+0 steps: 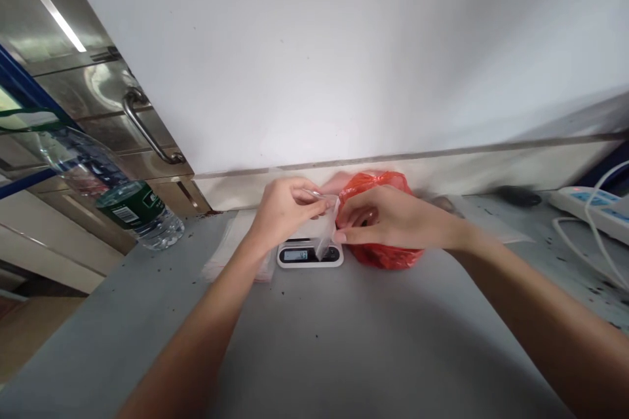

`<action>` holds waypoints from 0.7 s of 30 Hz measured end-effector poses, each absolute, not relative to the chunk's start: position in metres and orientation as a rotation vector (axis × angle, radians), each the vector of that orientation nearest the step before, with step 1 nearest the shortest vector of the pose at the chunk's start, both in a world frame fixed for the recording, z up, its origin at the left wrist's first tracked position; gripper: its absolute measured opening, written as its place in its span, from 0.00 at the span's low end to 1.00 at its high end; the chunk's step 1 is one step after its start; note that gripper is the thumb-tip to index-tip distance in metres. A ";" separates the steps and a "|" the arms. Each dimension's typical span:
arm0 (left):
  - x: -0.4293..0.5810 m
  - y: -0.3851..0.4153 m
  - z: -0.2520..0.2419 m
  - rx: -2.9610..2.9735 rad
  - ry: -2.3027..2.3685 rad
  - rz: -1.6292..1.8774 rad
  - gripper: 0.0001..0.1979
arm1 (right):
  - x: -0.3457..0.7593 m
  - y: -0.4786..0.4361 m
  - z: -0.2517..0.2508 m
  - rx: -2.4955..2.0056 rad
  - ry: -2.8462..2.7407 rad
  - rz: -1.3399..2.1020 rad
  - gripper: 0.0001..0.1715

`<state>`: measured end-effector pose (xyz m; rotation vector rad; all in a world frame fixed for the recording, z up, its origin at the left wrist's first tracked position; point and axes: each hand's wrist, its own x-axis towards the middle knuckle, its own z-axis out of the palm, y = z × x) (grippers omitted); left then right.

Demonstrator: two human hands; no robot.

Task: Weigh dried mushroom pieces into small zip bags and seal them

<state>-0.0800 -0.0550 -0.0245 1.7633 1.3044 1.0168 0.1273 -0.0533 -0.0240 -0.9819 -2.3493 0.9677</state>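
Note:
A small clear plastic bag [324, 236] hangs over a white digital scale [309, 264] with a lit display. My left hand [287, 206] is closed on the bag's upper edge, thumb against fingers. On the bag's other side, my right hand [376, 216] pinches its edge between thumb and fingertips. What the bag contains, if anything, I cannot make out. Directly behind and below my right hand sits a red plastic bag [393, 258], partly covered by that hand. A stack of flat, pale clear bags [233, 252] lies left of the scale, beneath my left forearm.
A large clear bottle [132, 209] with a green label stands at the table's left edge. The white wall [314, 78] rises behind the grey tabletop [314, 340]. At right are a dark mouse-like object [518, 195], a white device [584, 206] and a cable [592, 236].

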 end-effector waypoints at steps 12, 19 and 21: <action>-0.071 -0.058 -0.028 1.686 1.264 1.117 0.09 | 0.132 -0.051 -0.026 -1.082 -2.318 0.775 0.17; -0.075 -0.062 -0.025 1.743 1.224 1.117 0.13 | 0.141 -0.044 -0.024 -1.081 -2.266 0.867 0.21; -0.075 -0.065 -0.024 1.859 1.181 1.018 0.15 | 0.139 -0.046 -0.022 -1.054 -2.201 0.967 0.23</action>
